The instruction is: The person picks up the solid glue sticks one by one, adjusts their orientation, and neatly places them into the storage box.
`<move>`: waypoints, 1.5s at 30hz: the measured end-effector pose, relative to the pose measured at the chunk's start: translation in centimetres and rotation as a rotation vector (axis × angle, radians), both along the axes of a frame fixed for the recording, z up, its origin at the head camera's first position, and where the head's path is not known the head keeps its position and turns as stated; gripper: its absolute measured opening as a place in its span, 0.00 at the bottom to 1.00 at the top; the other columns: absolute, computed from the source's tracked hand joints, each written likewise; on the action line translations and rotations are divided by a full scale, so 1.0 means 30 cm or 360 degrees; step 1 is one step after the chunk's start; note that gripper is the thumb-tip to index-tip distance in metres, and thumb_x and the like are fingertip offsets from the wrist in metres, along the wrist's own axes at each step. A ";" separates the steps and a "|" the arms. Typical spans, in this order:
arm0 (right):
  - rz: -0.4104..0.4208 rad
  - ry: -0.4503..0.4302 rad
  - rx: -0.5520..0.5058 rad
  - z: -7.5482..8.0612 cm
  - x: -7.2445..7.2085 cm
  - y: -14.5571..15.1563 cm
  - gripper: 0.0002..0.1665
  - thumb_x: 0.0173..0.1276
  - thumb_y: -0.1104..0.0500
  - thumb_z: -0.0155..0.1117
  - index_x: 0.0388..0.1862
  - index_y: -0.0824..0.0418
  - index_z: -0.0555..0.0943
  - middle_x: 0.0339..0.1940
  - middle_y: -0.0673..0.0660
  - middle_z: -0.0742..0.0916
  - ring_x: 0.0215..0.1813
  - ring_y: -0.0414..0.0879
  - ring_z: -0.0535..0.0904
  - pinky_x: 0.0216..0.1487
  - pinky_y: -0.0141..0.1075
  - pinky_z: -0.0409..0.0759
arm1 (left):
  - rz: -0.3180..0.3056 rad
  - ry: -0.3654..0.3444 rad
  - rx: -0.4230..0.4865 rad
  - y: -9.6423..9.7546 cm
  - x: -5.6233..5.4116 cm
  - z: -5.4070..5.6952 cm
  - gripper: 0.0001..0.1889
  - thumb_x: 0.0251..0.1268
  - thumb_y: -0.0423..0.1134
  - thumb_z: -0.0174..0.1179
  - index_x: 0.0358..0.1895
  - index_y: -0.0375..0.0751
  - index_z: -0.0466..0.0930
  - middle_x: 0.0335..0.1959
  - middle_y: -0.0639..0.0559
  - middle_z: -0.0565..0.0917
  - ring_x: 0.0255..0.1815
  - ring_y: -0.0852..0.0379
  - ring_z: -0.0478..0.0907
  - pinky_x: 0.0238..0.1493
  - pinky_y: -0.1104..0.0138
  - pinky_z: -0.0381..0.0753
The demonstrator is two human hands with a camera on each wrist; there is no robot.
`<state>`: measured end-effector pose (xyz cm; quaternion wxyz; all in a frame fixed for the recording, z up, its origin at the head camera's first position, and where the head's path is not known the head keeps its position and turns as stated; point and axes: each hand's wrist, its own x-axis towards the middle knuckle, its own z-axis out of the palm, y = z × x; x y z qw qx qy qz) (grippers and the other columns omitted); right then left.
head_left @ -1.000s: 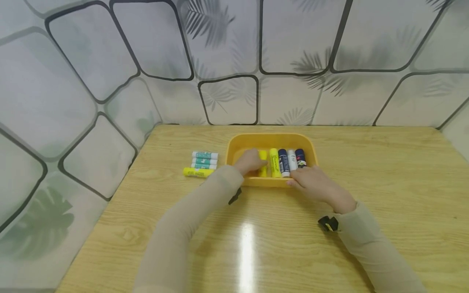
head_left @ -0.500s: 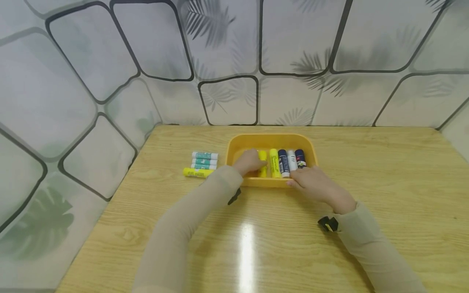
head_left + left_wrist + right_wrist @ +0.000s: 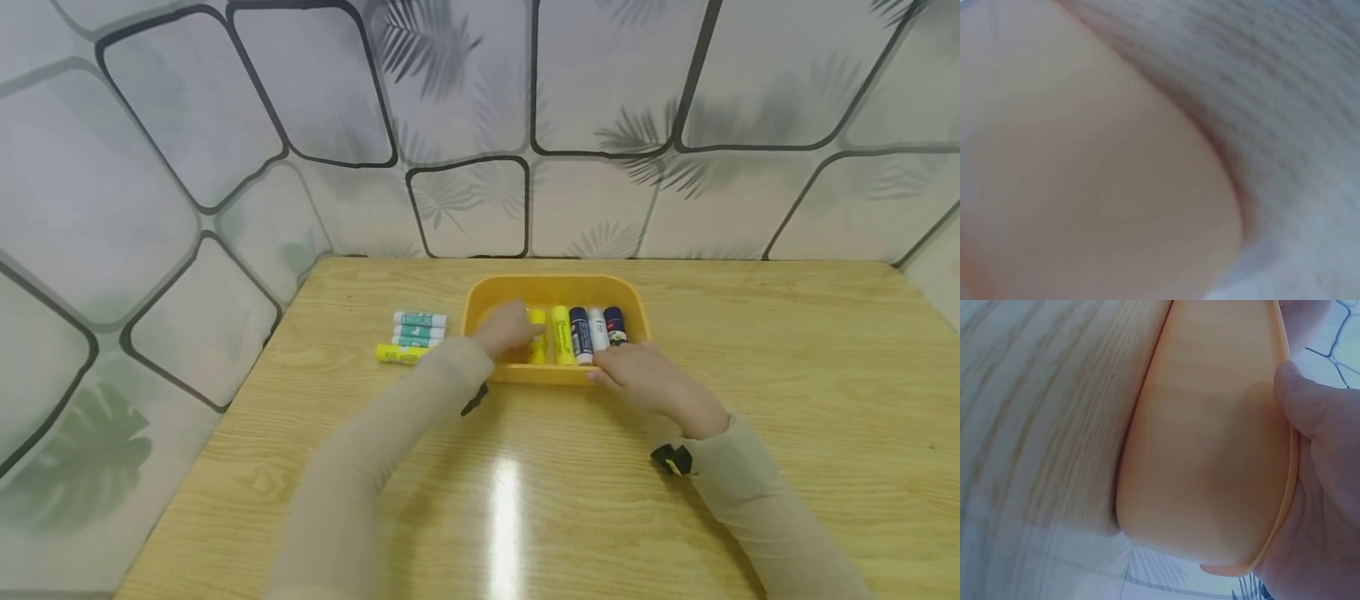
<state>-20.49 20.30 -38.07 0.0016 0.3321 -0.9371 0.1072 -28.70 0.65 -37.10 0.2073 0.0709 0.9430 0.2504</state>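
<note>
A yellow-orange plastic tray [image 3: 555,288] stands on the wooden table, with a row of glue sticks inside. My left hand [image 3: 504,327] reaches into its left half, with curled fingers across a yellow glue stick [image 3: 537,353]; part of the stick is hidden behind them. To its right lie another yellow glue stick [image 3: 562,333], a navy one [image 3: 581,335], a white one [image 3: 597,327] and a navy-capped one [image 3: 615,322]. My right hand [image 3: 645,377] grips the tray's front right rim, its thumb [image 3: 1300,394] on the rim in the right wrist view. The tray's outer wall [image 3: 1116,156] fills much of the left wrist view.
Left of the tray, several small teal-and-white sticks [image 3: 418,331] lie side by side. In front of them is a yellow glue stick [image 3: 399,353], its right end partly covered by my left sleeve [image 3: 442,375]. A patterned wall [image 3: 592,204] rises behind the table's back edge.
My left hand and forearm have shifted slightly left, while the yellow glue stick at its fingers stays in place. The right hand and the tray look practically unmoved.
</note>
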 end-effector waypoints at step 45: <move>-0.0044 -0.0046 0.0002 -0.017 -0.007 -0.001 0.11 0.66 0.54 0.51 0.24 0.54 0.70 0.26 0.50 0.78 0.28 0.45 0.70 0.32 0.40 0.64 | -0.0669 0.0495 0.0067 -0.559 0.044 0.094 0.16 0.60 0.42 0.55 0.43 0.30 0.71 0.43 0.39 0.75 0.47 0.44 0.71 0.50 0.55 0.67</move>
